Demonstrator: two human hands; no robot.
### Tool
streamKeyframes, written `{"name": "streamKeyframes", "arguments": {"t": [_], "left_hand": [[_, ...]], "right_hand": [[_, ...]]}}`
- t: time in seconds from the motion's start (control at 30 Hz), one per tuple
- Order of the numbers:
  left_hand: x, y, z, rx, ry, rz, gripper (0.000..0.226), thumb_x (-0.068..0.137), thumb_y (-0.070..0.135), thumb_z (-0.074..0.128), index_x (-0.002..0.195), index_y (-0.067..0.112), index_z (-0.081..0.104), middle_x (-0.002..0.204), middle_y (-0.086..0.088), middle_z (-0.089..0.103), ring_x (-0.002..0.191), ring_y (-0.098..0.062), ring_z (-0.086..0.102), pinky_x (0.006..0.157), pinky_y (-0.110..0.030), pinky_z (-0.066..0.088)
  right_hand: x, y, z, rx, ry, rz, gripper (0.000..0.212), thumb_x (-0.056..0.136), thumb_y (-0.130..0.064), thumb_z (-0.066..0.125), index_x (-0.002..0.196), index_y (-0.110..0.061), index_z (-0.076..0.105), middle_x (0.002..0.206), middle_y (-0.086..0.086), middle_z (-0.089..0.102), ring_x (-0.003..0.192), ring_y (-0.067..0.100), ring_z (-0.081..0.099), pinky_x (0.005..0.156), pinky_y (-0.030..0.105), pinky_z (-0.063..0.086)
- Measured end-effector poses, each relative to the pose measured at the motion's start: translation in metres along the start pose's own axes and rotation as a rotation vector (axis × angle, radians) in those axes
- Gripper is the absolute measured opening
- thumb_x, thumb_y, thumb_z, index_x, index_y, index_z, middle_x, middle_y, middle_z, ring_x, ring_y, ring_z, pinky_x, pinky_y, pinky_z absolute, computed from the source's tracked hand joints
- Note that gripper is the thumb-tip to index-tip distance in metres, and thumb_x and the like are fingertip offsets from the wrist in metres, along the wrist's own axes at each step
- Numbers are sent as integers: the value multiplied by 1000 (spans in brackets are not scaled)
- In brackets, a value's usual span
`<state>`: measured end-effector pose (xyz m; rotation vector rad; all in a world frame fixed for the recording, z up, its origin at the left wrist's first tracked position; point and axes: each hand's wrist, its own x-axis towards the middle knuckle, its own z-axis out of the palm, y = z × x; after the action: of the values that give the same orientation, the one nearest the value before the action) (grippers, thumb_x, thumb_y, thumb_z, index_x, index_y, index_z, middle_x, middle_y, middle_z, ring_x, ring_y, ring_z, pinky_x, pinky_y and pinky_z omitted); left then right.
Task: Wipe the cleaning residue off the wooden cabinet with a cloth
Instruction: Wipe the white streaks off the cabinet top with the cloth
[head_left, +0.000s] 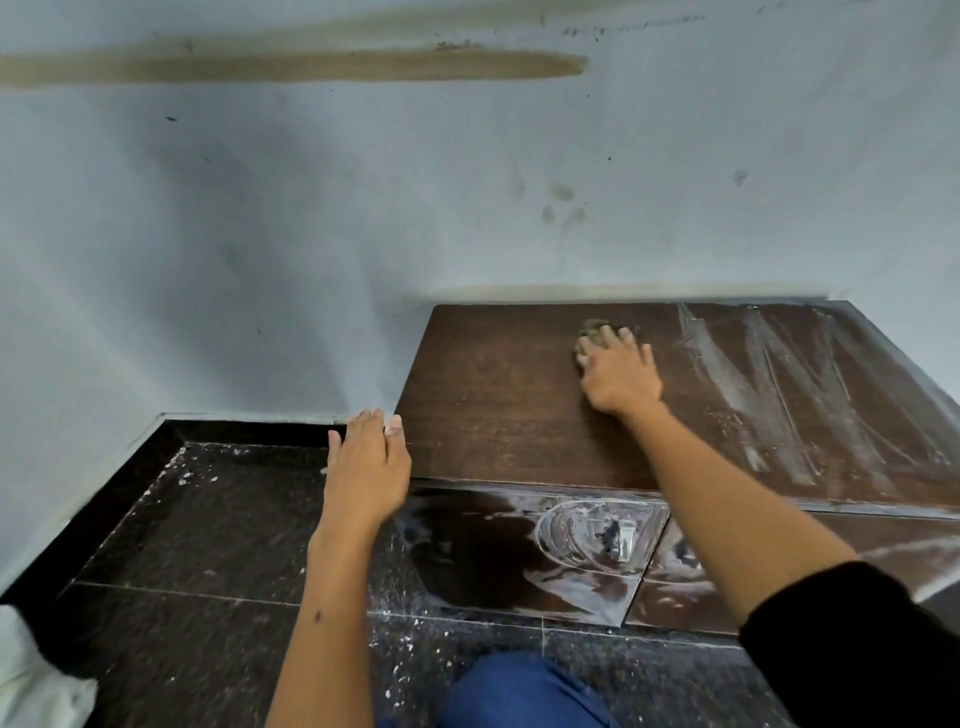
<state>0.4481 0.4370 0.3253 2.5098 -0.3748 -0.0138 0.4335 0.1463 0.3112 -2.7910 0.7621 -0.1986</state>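
Mid-wipe, the right hand (618, 371), fingers spread, presses a crumpled greenish cloth (597, 332) onto the dark wooden cabinet top (498, 405); next, sweep rightward across the white residue streaks (795, 395).

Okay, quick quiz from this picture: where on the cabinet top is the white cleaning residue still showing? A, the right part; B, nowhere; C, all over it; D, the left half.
A: the white residue streaks cover the right part of the cabinet top, while the wood left of the right hand and its cloth looks dark and clean.
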Motion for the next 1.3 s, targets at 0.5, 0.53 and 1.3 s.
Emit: {"name": "streamKeyframes", "arguments": {"t": [0.5, 0.53, 1.3], "left_hand": [[2, -5, -25, -160, 142, 15, 45, 101, 33, 19, 108, 2, 52, 123, -19, 53, 128, -34, 40, 116, -48, 11], [3, 0, -23, -165, 144, 19, 44, 101, 34, 18, 105, 5, 51, 122, -17, 53, 128, -33, 40, 116, -47, 10], [-8, 185, 129, 104, -229, 407, 55, 101, 35, 19, 147, 5, 20, 157, -12, 13, 146, -21, 4, 116, -34, -4]], "right_hand": [[-105, -194, 61, 80, -117, -575, 63, 96, -30, 47, 151, -21, 16, 159, 0, 11, 147, 21, 6, 120, 42, 7], [-109, -186, 60, 91, -104, -574, 65, 96, -29, 48, 151, -21, 15, 159, -1, 12, 147, 20, 6, 120, 41, 7], [-148, 52, -7, 55, 102, -124, 59, 98, -25, 39, 151, -20, 14, 159, -2, 13, 147, 17, 5, 120, 36, -4]]}}
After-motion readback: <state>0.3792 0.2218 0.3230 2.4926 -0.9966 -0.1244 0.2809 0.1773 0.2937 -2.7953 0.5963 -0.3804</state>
